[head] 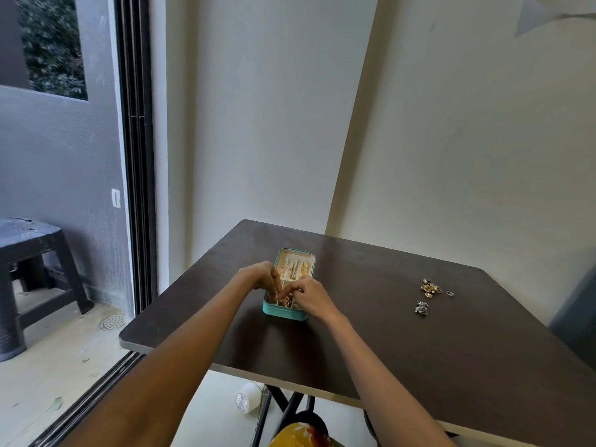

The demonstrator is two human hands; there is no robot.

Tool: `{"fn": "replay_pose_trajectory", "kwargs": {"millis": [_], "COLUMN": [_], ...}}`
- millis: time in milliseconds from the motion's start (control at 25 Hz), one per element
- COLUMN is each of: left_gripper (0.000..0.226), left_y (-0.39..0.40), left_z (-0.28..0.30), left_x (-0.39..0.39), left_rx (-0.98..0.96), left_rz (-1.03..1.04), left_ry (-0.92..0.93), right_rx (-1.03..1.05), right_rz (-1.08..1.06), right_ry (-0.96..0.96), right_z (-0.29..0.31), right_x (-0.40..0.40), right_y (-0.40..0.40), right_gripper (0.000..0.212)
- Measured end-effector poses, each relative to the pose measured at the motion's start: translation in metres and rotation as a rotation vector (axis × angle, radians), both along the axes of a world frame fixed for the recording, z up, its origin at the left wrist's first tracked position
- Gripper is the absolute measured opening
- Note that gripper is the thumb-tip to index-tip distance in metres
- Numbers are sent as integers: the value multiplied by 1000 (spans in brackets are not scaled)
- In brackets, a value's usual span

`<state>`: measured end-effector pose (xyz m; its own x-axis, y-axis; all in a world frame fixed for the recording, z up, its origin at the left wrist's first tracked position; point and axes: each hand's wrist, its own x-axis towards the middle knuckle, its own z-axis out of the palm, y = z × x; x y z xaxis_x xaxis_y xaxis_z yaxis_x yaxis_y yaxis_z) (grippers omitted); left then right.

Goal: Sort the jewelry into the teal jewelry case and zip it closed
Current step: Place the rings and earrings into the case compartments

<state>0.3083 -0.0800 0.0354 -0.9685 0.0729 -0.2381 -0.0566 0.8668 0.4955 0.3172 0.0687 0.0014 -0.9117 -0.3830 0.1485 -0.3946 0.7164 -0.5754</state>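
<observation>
The teal jewelry case lies open on the dark table, its cream lining showing gold pieces hung in the far half. Both hands work over its near half. My left hand has its fingers curled down into a compartment. My right hand pinches a small gold piece just above the compartments. What my left fingers hold is hidden. Loose jewelry stays on the table to the right: a gold heap, a small ring and a dark beaded piece.
The table stands in a wall corner, its left edge beside a sliding glass door. A dark plastic stool stands outside. A white bottle lies on the floor under the table. A grey chair back is at the right.
</observation>
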Motion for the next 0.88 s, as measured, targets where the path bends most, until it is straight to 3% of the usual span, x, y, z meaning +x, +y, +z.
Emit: {"fn": "replay_pose_trajectory", "kwargs": {"millis": [240, 400, 560, 760, 880], "left_gripper": [22, 17, 21, 20, 17], "left_y": [-1, -2, -3, -4, -4], "left_z": [-6, -10, -13, -15, -14], "left_x": [-8, -13, -16, -22, -23], "left_rx": [-4, -18, 6, -69, -94], "left_rz": [9, 4, 10, 16, 8], "left_ry": [36, 44, 47, 65, 68], "right_rx": [47, 177, 127, -36, 80], "right_rz": [-79, -23, 21, -7, -21], "right_ry": [53, 56, -1, 30, 90], "right_z": [-1, -4, -6, -7, -8], "right_x": [-2, -2, -5, 1, 1], "right_y": [-5, -7, 0, 3, 4], "right_gripper": [18, 33, 22, 29, 30]}}
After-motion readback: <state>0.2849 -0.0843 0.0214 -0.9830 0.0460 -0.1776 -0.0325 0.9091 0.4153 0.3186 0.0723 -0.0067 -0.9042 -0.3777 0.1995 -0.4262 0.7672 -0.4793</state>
